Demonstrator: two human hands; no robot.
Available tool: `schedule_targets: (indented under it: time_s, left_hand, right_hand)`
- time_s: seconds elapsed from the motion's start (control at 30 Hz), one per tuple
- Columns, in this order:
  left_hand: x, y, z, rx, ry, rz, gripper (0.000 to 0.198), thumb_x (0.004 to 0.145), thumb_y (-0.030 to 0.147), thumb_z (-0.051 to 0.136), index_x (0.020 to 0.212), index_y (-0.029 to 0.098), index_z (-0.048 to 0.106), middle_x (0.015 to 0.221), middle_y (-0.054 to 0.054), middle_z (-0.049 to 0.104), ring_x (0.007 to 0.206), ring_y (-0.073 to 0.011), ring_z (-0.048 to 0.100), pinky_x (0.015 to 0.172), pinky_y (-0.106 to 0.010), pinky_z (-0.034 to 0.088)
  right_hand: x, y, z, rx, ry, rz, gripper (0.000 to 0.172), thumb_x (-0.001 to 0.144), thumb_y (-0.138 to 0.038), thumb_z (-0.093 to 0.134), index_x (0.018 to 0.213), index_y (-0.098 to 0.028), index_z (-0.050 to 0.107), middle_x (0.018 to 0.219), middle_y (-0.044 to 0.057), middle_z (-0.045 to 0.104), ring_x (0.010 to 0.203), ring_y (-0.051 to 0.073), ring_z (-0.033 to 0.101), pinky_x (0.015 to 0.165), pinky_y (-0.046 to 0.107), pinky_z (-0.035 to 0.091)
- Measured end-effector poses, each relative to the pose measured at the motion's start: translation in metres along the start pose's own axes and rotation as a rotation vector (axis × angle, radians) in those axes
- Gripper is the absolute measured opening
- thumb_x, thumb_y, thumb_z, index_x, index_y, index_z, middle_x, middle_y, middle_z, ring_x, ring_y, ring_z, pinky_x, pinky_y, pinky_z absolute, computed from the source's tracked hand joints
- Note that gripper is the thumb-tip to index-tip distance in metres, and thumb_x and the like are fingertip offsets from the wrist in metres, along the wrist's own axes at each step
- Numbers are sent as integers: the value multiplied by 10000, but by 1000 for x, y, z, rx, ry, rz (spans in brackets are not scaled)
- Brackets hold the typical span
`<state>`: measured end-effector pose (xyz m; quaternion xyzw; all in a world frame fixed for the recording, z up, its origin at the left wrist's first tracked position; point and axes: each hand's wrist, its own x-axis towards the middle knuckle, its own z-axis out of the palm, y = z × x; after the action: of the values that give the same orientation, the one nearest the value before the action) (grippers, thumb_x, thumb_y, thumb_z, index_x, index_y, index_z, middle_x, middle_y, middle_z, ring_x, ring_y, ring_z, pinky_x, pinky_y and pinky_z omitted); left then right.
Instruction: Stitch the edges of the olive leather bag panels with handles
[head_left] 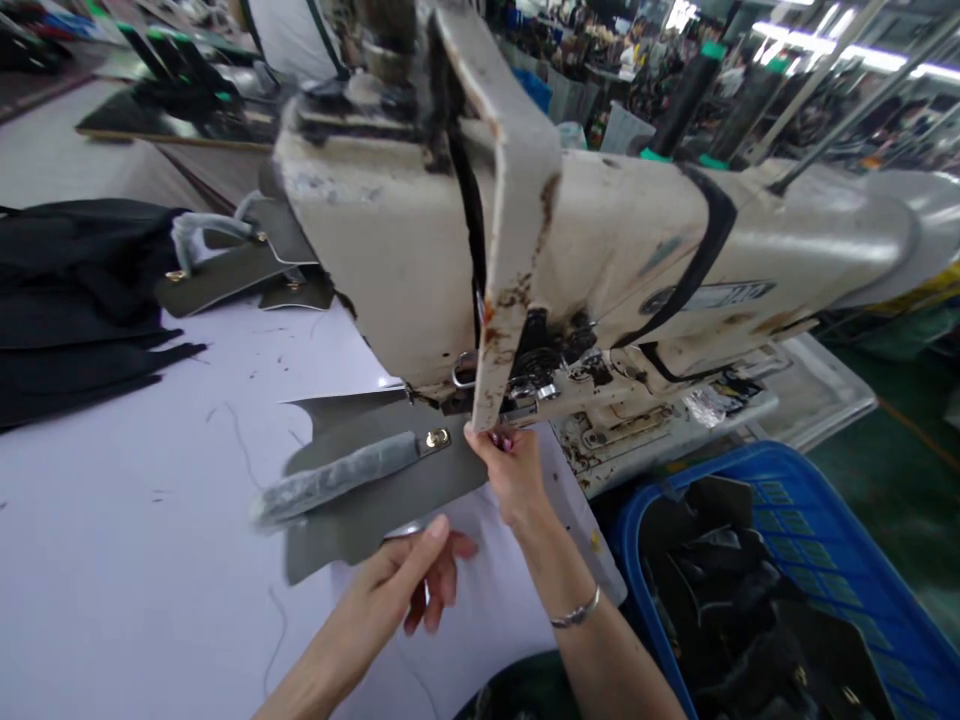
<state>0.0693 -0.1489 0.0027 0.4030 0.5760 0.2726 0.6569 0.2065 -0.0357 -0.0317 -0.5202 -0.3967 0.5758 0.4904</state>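
Observation:
A dark grey-green panel (352, 420) lies under the head of a cream, rust-spotted sewing machine (405, 240). On the panel is a handle wrapped in clear plastic (345, 475), with a gold metal fitting (436, 438) at its right end. My right hand (517, 470) is closed at the panel's right edge, by the lower tip of a cream metal bar (499, 340); what its fingertips grip is hidden. Near the panel's front edge, my left hand (420, 575) has loosely bent fingers apart. A small silvery edge shows behind its thumb.
On the right stands a blue basket (840, 510) with dark pieces inside. Black fabric (82, 300) and other panels with wrapped handles (232, 270) lie at the left on the white tabletop (150, 560). Loose threads are scattered there. Thread cones (686, 100) rise behind the machine.

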Motion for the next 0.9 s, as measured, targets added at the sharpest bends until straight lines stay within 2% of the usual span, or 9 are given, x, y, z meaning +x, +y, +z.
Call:
schedule_targets:
  time_s: [0.1,0.13,0.27,0.33,0.4,0.47,0.6,0.73,0.9]
  left_hand:
    - [-7,30,-17,61,-208,95,478,955,612,545,879,196,768,625,-65,657,500,-167,596,452,-268,433]
    - [0,41,-27,126,-127,206,430,965,574,549,914,213,775,651,-62,673,535,-177,617,484,-280,472]
    - [60,69,-83,722,582,687,311,923,384,629,1186,264,743,1150,-101,729,1025,-263,684,896,-399,561]
    - [93,73,-105,1066,575,659,277,906,329,636,1139,243,759,1181,-121,715,1128,-310,646,954,-435,524]
    - [114,73,-116,1229,471,536,240,937,334,599,1073,249,778,1107,-100,731,1040,-290,674,821,-370,523]
    - [119,71,-116,1303,443,457,276,978,357,537,1015,258,792,1027,-77,737,911,-260,688,676,-325,468]
    - [95,71,-103,1303,701,473,374,1025,379,443,1157,266,773,1015,-69,726,812,-226,669,591,-312,364]
    - [72,69,-95,1265,866,540,407,1042,365,414,1278,273,732,1060,-64,727,793,-208,655,584,-312,337]
    - [69,63,-92,1231,947,621,386,1045,346,434,1251,264,750,995,-59,729,814,-206,650,606,-322,348]
  right_hand:
    - [0,-7,-9,-155,-49,-72,508,848,-444,726,530,-210,408,542,-62,326,555,96,272,538,263,217]
    - [-1,-11,-12,-214,-42,-96,518,858,-448,718,522,-208,405,536,-61,322,549,95,277,536,264,214]
    - [-18,-33,-17,-397,170,-248,501,890,-470,695,520,-186,513,519,-43,388,544,101,320,546,268,242]
    - [-32,-46,-11,-349,181,-272,472,902,-488,688,560,-176,595,534,-34,415,556,106,323,551,270,255]
    - [-47,-58,1,-192,24,-165,431,898,-525,692,656,-169,684,549,-38,400,552,105,296,530,266,237]
    - [-58,-67,17,29,-183,29,421,894,-575,687,834,-164,755,586,-48,390,535,92,257,501,250,197]
    - [-57,-69,45,506,-401,430,462,966,-605,589,1027,-170,733,673,-48,428,492,56,244,469,197,164]
    - [-37,-61,60,751,-353,694,408,1077,-449,444,974,-150,702,617,-60,410,427,53,233,421,170,184]
    - [-24,-58,72,885,-296,741,413,1101,-393,395,960,-141,691,597,-67,405,405,46,233,396,147,180]
